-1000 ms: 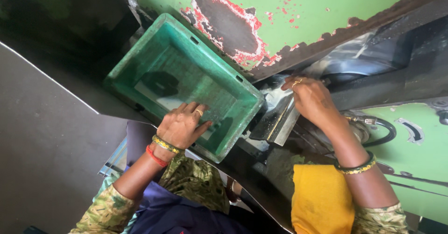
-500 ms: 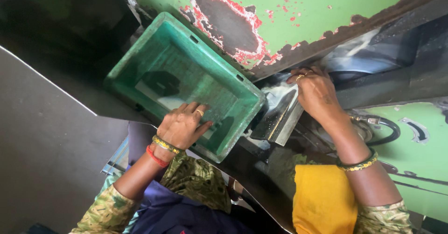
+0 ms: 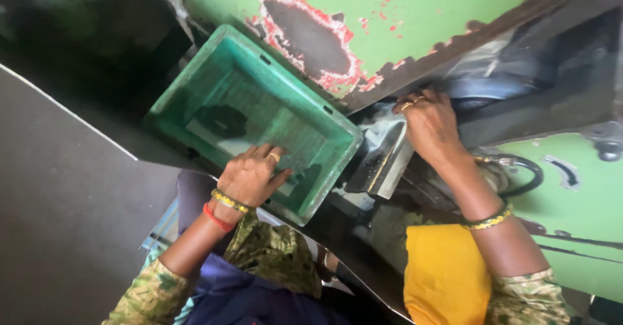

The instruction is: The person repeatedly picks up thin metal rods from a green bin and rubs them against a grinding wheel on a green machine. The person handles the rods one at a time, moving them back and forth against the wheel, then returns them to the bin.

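Observation:
My left hand [image 3: 252,177] lies with its fingers spread over the near rim and floor of a green plastic crate [image 3: 259,98], and I see nothing in it. A dark round patch [image 3: 220,120] shows on the crate floor beyond my fingers. My right hand [image 3: 431,127] reaches into the dark opening of a green machine [image 3: 415,13]. Its fingers are curled against a shiny metal chute [image 3: 379,156] beside the crate. Whatever lies under those fingers is hidden. Both wrists wear bangles.
The machine's green panel has patches of peeled paint and a rusty edge. A black hose loop [image 3: 525,169] sits to the right of my right forearm. A dark grey sheet [image 3: 65,202] fills the left side. Yellow cloth [image 3: 444,273] covers my lap at lower right.
My right hand has shifted slightly up toward the machine opening. My left hand stays in the crate.

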